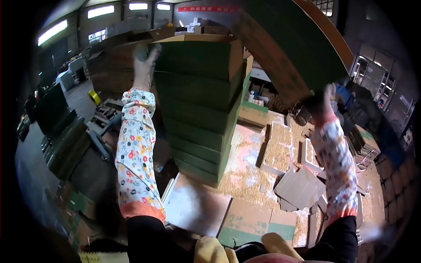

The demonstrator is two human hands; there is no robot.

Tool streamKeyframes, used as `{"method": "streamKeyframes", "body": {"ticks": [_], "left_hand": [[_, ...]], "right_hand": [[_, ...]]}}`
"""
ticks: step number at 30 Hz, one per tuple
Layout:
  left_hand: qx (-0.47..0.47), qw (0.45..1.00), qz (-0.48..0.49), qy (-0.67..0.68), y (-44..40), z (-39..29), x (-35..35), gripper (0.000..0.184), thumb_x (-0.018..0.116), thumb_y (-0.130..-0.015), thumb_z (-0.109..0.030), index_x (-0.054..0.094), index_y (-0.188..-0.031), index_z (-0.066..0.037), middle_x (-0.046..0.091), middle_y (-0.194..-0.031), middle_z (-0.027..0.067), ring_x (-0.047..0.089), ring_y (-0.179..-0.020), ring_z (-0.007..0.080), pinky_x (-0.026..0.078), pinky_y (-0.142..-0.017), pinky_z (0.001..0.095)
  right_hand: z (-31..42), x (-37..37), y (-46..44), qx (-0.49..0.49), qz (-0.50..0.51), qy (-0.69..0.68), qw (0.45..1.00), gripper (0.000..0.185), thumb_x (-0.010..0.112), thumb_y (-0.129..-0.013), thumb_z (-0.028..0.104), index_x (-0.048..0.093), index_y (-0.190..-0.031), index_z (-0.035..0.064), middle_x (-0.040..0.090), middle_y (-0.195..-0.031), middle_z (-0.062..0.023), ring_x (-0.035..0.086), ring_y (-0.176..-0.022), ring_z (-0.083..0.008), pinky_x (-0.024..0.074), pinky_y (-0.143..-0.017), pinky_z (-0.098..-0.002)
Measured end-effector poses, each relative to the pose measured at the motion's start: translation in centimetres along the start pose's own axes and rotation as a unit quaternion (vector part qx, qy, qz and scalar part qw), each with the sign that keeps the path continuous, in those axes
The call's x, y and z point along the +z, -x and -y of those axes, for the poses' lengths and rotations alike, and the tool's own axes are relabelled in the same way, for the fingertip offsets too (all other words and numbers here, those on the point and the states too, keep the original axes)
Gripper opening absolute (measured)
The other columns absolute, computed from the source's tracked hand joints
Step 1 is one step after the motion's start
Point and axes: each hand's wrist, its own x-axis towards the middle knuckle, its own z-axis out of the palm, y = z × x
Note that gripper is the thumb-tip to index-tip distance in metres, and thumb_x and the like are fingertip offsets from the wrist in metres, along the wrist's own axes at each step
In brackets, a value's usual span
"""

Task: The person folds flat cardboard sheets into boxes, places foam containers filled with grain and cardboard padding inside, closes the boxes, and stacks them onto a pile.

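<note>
Banner, red with pale characters, hangs on the wall behind the green carton stack; text too soft to read. Using that stack as the landmark.

Printed cardboard panel lies flat in front of the stack, a bit right: green print plus green bands, wording not legible. Reddish print on the brown side of the raised carton, also unreadable. Stack's green faces: can't make out any lettering.

Hands: right hand holds the raised carton by its lower end; carton is tilted, up and to the right of the stack top. Left hand is at the stack's top left corner, thumb by the front face; can't tell if it's gripping or just resting.

Containers: stack is several cartons high, brown flaps showing at the top, insides hidden. Raised carton's contents not visible either. Right of the stack, a shallow tray is full of tan granular stuff; white-walled tray beyond it, contents only partly visible. Same tan bits are scattered on the worktop around the stack's base.

Also right of the stack: loose grey-brown cardboard pieces, near the trays. Yellow round item sits well left of the stack.
</note>
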Motion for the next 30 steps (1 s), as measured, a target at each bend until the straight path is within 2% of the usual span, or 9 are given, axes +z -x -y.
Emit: {"method": "streamKeyframes", "body": {"ticks": [6,9,12,15,19,21,22,27,30], "left_hand": [[0.039,0.982,-0.171,-0.073,-0.3,8.3,2.3,0.052,0.061,-0.089,-0.029,0.045,-0.127,0.004,0.050,-0.128,0.0177,0.048,-0.115,0.0263,0.036,-0.099,0.0345],[-0.014,0.973,-0.191,-0.129,1.8,3.3,2.5,0.055,0.057,-0.091,-0.032,0.042,-0.130,0.005,0.047,-0.131,0.0190,0.046,-0.120,0.0271,0.035,-0.102,0.0346],[0.068,0.952,-0.209,-0.215,0.1,6.8,0.7,0.054,0.051,-0.093,-0.036,0.047,-0.126,0.006,0.053,-0.125,0.0216,0.052,-0.113,0.0308,0.039,-0.099,0.0328],[0.031,0.878,-0.099,-0.468,6.1,7.5,0.7,0.044,0.045,-0.095,-0.030,0.044,-0.128,-0.001,0.050,-0.123,0.0218,0.052,-0.109,0.0354,0.045,-0.090,0.0436],[0.041,0.931,0.080,-0.353,32.3,4.3,2.5,0.045,0.054,-0.092,-0.016,0.038,-0.128,0.005,0.046,-0.125,0.0226,0.046,-0.114,0.0349,0.037,-0.099,0.0406],[-0.175,0.745,0.409,-0.496,45.5,2.4,2.7,0.078,0.067,-0.083,-0.025,0.021,-0.141,0.004,0.033,-0.139,0.0242,0.030,-0.131,0.0354,0.027,-0.108,0.0393],[-0.346,0.718,0.376,-0.473,53.7,6.1,1.5,0.089,0.071,-0.079,-0.030,0.018,-0.144,-0.001,0.031,-0.141,0.0253,0.026,-0.134,0.0386,0.025,-0.109,0.0397],[-0.413,0.677,0.309,-0.525,67.0,0.2,12.7,0.072,0.063,-0.086,-0.029,0.025,-0.135,0.007,0.047,-0.128,0.0203,0.043,-0.120,0.0280,0.035,-0.101,0.0351],[-0.480,0.856,0.080,-0.173,64.7,0.0,15.0,0.058,0.062,-0.088,-0.011,0.030,-0.135,-0.001,0.050,-0.123,0.0115,0.051,-0.109,0.0211,0.043,-0.093,0.0322]], "right_hand": [[-3.7,13.1,-11.6,0.244,-0.053,0.284,0.926,0.081,0.052,-0.081,0.063,0.031,-0.137,0.0087,0.054,-0.114,-0.0300,0.061,-0.097,-0.0377,0.0506,-0.082,-0.0465],[-6.2,11.2,-12.3,-0.028,0.104,0.732,0.672,0.069,0.046,-0.087,0.058,0.046,-0.127,0.0011,0.061,-0.095,-0.0307,0.061,-0.092,-0.0398,0.0487,-0.080,-0.0412],[-8.6,5.0,-3.9,-0.025,0.071,0.547,0.834,0.054,0.053,-0.088,0.048,0.059,-0.113,0.0005,0.065,-0.097,-0.0232,0.061,-0.096,-0.0340,0.0465,-0.084,-0.0363],[-11.7,-3.5,14.8,0.199,0.014,0.507,0.839,0.054,0.059,-0.085,0.047,0.059,-0.113,0.0009,0.064,-0.100,-0.0212,0.062,-0.094,-0.0296,0.0465,-0.083,-0.0353],[-13.7,-19.2,45.7,0.437,-0.131,0.528,0.716,0.064,0.064,-0.080,0.043,0.053,-0.118,-0.0075,0.060,-0.112,-0.0250,0.056,-0.110,-0.0351,0.0426,-0.095,-0.0386],[-15.0,-23.1,59.5,0.453,-0.287,0.554,0.636,0.075,0.069,-0.075,0.042,0.045,-0.126,-0.0068,0.051,-0.123,-0.0271,0.049,-0.117,-0.0352,0.0398,-0.098,-0.0394],[-16.0,-25.2,64.8,0.494,-0.304,0.525,0.622,0.078,0.071,-0.072,0.041,0.043,-0.128,-0.0047,0.049,-0.125,-0.0270,0.047,-0.119,-0.0354,0.0388,-0.099,-0.0398],[-13.9,-24.4,65.3,0.413,-0.373,0.334,0.761,0.072,0.075,-0.072,0.035,0.044,-0.124,-0.0027,0.055,-0.113,-0.0195,0.051,-0.107,-0.0291,0.0398,-0.093,-0.0364],[-8.2,-24.2,63.0,0.312,-0.577,0.209,0.725,0.059,0.067,-0.083,0.032,0.045,-0.124,-0.0041,0.057,-0.112,-0.0132,0.053,-0.106,-0.0222,0.0390,-0.093,-0.0279]]}}
